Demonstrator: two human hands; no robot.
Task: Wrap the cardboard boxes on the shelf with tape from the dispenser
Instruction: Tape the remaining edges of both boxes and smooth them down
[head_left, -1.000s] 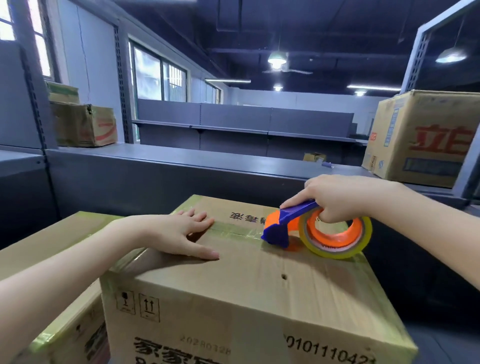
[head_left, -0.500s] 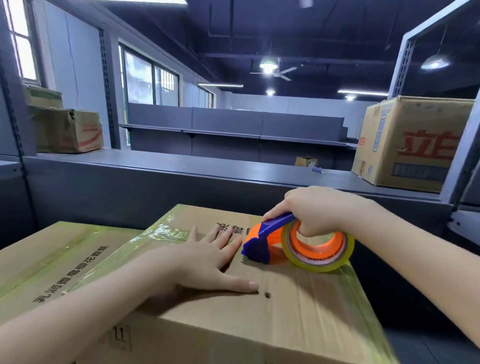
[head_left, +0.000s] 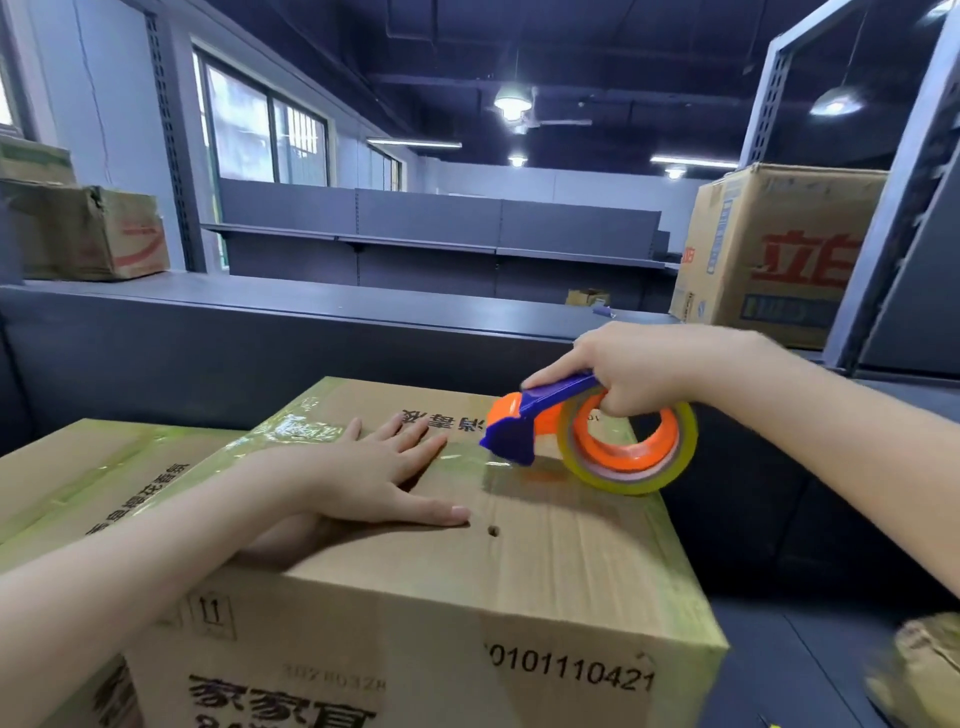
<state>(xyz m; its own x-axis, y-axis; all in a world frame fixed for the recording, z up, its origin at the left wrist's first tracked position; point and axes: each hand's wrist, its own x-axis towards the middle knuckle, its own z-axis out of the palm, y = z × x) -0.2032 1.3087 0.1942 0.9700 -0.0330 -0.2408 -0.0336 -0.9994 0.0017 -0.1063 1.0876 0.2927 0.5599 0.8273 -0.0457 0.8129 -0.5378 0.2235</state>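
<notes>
Right grip (head_left: 649, 374): curled round dispenser (head_left: 524, 431), blade down on box (head_left: 519, 561) top. Left grip (head_left: 374, 467): flat on my box, just left of blade. Tape (head_left: 457, 460) runs left-right; bare stretch lies rightward, I judge.

Interior dim overall; ceiling dark, with a blue cast. Daylight enters through the windows (head_left: 260, 135) at left, partly overexposed. Ceiling lamps (head_left: 511, 101) and strip lights (head_left: 413, 144) lit, with slight bloom. Glare noted on the tape (head_left: 306, 428) across the box (head_left: 519, 561) top. Soft shadows lie under the left hand (head_left: 384, 478) and the tape dispenser (head_left: 618, 467). The shelf upright (head_left: 906, 171) leans from wide-angle distortion. A corner object (head_left: 924, 670) is blurred; centre sharp.
</notes>
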